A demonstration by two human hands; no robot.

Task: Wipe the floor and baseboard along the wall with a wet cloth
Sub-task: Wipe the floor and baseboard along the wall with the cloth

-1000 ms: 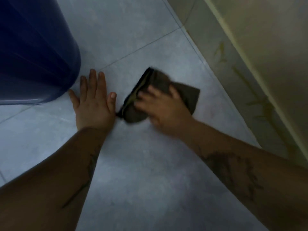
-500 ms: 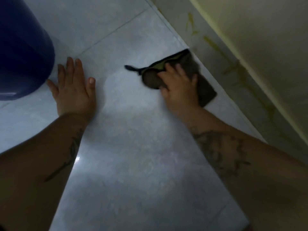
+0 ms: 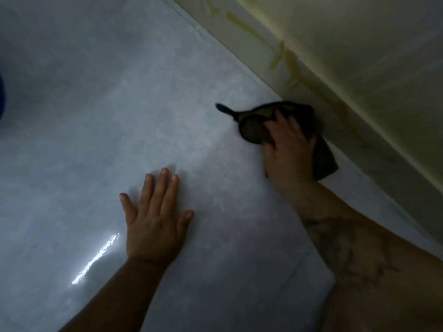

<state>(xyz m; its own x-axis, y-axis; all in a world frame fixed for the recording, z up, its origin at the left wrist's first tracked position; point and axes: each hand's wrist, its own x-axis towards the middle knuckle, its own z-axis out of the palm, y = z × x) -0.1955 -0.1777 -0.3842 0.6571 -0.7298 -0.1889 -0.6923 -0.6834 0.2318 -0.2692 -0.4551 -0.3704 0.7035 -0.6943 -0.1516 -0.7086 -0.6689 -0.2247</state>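
A dark brownish cloth point(image 3: 254, 129) lies bunched on the pale grey tiled floor point(image 3: 107, 116), right where the floor meets the baseboard point(image 3: 287, 58). My right hand point(image 3: 287, 149) presses down on the cloth, fingers curled into it, and hides its middle. One thin corner of the cloth sticks out to the left. My left hand point(image 3: 155, 219) rests flat on the floor, fingers spread, holding nothing. The baseboard is a grey strip with yellowish streaks under a cream wall point(image 3: 371, 44).
A sliver of a dark blue bin point(image 3: 1, 92) shows at the far left edge. A bright glare point(image 3: 96, 257) shines on the tile left of my left wrist.
My right hand slid the cloth from the open floor near my left hand over to the baseboard. The view shifted right, so the blue bin has almost left the frame.
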